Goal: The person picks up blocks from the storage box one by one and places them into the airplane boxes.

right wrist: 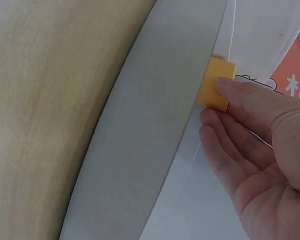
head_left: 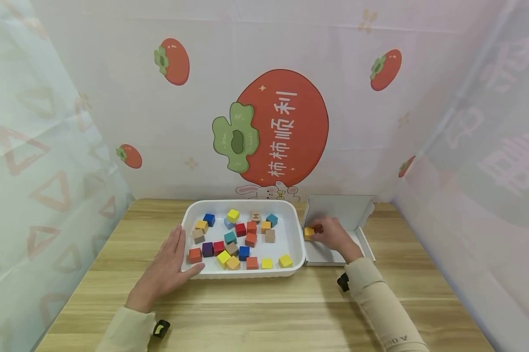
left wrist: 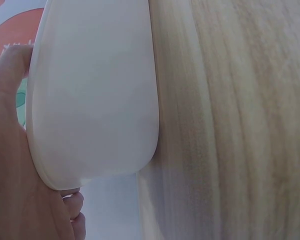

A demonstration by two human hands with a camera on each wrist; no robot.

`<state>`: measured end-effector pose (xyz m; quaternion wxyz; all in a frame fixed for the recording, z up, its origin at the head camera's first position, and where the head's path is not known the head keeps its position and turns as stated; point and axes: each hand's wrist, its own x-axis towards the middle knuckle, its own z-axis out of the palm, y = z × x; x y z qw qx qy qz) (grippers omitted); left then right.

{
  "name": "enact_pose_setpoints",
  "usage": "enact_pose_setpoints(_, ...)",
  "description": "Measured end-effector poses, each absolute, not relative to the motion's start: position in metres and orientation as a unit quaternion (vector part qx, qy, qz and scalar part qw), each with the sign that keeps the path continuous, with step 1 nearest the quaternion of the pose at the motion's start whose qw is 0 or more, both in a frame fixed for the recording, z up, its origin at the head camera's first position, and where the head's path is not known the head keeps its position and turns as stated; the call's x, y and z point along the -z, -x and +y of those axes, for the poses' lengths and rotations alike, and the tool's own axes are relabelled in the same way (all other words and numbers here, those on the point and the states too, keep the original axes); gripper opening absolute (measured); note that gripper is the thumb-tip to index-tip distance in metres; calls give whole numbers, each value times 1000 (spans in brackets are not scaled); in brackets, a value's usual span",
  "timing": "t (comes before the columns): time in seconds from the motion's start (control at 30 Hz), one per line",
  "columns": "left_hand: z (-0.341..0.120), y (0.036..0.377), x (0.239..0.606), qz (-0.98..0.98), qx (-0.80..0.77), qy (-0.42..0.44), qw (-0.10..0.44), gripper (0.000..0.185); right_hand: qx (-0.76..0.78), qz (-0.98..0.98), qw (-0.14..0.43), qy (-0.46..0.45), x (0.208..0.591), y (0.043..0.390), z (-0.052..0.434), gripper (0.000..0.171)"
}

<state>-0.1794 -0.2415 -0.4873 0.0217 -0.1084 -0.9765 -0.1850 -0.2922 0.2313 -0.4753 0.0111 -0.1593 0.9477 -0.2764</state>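
Note:
A white tray (head_left: 242,274) on the wooden table holds several coloured cubes, among them a yellow cube (head_left: 232,215) and a blue cube (head_left: 209,219). My left hand (head_left: 167,266) lies flat on the table, fingers straight, with its thumb against the tray's front left corner. In the left wrist view the palm (left wrist: 15,175) touches the tray wall (left wrist: 95,100). My right hand (head_left: 316,233) reaches into a white cardboard box (head_left: 339,208) to the right of the tray. It pinches an orange cube (head_left: 308,232) against the box's left wall. The right wrist view shows the thumb on that orange cube (right wrist: 217,82).
The box's lid stands open at the back, and its grey wall (right wrist: 155,125) fills the right wrist view. Bare wooden table (head_left: 269,308) lies in front of the tray and box. Printed curtains close in the back and both sides.

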Motion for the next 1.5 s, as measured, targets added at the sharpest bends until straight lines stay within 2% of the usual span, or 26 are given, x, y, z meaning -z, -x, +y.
enact_pose_setpoints(1.07, -241, 178, 491, -977, 179, 109, 23, 118, 327, 936, -31, 127, 494, 294, 231, 20)
enact_pose_setpoints(1.3, -241, 178, 491, -977, 181, 110, 25, 118, 309, 941, -27, 132, 486, 291, 231, 19)
enact_pose_setpoints(1.5, -241, 179, 488, -977, 181, 109, 21, 117, 290, 939, -57, 176, 464, 282, 228, 15)
